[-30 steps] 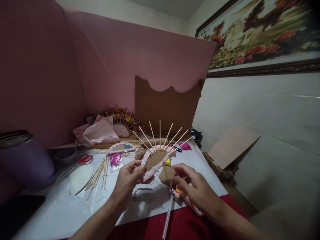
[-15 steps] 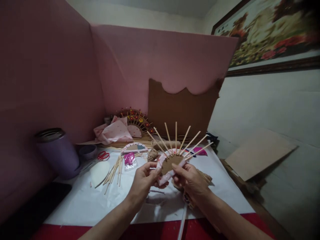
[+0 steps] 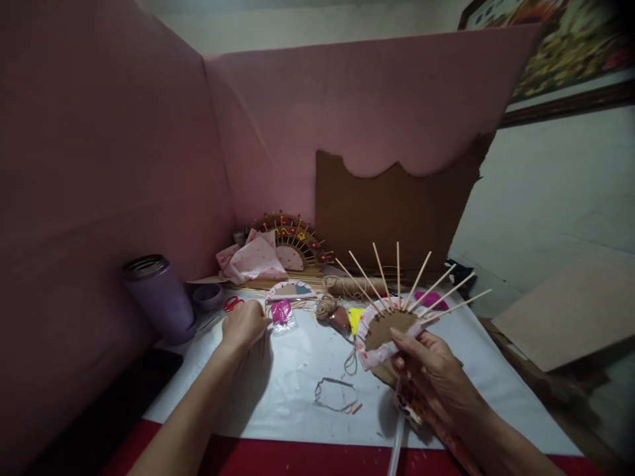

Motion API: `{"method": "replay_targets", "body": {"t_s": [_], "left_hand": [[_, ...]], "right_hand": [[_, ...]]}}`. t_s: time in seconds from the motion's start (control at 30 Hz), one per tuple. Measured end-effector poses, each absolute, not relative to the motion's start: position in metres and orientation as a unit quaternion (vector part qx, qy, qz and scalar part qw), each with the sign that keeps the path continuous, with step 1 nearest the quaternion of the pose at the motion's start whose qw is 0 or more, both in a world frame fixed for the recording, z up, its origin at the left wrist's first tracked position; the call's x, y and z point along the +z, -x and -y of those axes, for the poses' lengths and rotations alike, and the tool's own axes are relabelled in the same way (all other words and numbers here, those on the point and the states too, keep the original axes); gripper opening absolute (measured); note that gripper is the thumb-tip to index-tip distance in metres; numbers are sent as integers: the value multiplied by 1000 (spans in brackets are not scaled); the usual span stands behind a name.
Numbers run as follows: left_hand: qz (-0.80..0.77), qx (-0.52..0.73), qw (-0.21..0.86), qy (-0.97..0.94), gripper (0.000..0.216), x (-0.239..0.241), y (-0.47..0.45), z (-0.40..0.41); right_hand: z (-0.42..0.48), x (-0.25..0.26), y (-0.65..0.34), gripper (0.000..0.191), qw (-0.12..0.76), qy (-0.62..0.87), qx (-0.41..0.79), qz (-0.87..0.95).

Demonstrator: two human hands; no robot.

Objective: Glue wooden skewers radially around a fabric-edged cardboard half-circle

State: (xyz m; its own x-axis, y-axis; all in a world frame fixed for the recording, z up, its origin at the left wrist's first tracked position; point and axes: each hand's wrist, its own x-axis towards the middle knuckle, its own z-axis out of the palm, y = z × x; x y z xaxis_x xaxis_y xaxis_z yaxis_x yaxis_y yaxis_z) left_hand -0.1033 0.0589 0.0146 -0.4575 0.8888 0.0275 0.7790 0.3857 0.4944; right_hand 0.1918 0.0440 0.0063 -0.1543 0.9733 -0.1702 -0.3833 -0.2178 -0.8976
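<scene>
My right hand grips a fan-shaped cardboard half-circle, thumb on its brown face. Pink-patterned cloth wraps its edge, and several thin wooden sticks spread upward from the curved side. On the left, my left hand is down at the table, fingers bent and closed, where the loose wooden sticks lay. Its fingertips are hidden, so I cannot tell what they hold. Close to it are red-handled scissors and a small plastic bag with magenta contents.
A purple tumbler and a small bowl stand at the left. Behind are pink cloth, a decorated fan piece, a cloth-edged half-circle, twine and a yellow packet. Cut cardboard leans against the pink partition.
My left hand has let go of the cardboard half-circle and moved left to the loose sticks. My right hand alone holds the piece. The view has turned left.
</scene>
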Motion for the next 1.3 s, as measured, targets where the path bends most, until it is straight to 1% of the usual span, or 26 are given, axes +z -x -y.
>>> {"method": "replay_targets", "body": {"t_s": [0.13, 0.27, 0.37, 0.47, 0.53, 0.6, 0.67, 0.73, 0.83, 0.9, 0.93, 0.97, 1.23, 1.3], "left_hand": [[-839, 158, 132, -503, 29, 4, 104, -63], [-837, 164, 147, -501, 30, -2, 105, -66], [-825, 209, 161, -499, 28, -2, 109, -68], [-801, 287, 175, -495, 16, 6, 112, -68], [-772, 358, 191, -489, 27, 17, 110, -66], [-725, 440, 223, -481, 28, 30, 102, -63], [-663, 511, 268, -477, 22, 41, 89, -58], [-602, 551, 323, -480, 17, 48, 71, -51], [-520, 581, 421, -463, 30, 48, 42, -42], [-448, 610, 516, -400, 25, 43, 26, -37], [-429, 619, 538, -379, 24, 40, 20, -36], [-416, 626, 550, -364, 24, 37, 15, -35], [-413, 644, 548, -338, 29, 28, 4, -33], [-415, 636, 553, -343, 25, 28, 3, -31]], "right_hand": [[-42, 4, -192, 32, 510, 411, 654, 379], [-41, 1, -192, 32, 517, 411, 641, 390], [-43, 0, -192, 32, 520, 407, 637, 398], [-45, -1, -192, 33, 521, 405, 633, 405], [-47, -2, -192, 33, 514, 393, 636, 419], [-49, -5, -193, 31, 502, 373, 640, 446], [-50, -7, -193, 30, 493, 357, 640, 469], [-51, -8, -193, 30, 490, 351, 640, 477], [-49, -7, -192, 30, 487, 344, 644, 480], [-47, -5, -192, 30, 480, 342, 649, 482], [-45, -4, -192, 30, 475, 342, 652, 483], [-44, -3, -192, 30, 470, 341, 655, 484], [-40, -4, -192, 33, 434, 322, 663, 518], [-39, -5, -191, 34, 426, 321, 666, 522]]}}
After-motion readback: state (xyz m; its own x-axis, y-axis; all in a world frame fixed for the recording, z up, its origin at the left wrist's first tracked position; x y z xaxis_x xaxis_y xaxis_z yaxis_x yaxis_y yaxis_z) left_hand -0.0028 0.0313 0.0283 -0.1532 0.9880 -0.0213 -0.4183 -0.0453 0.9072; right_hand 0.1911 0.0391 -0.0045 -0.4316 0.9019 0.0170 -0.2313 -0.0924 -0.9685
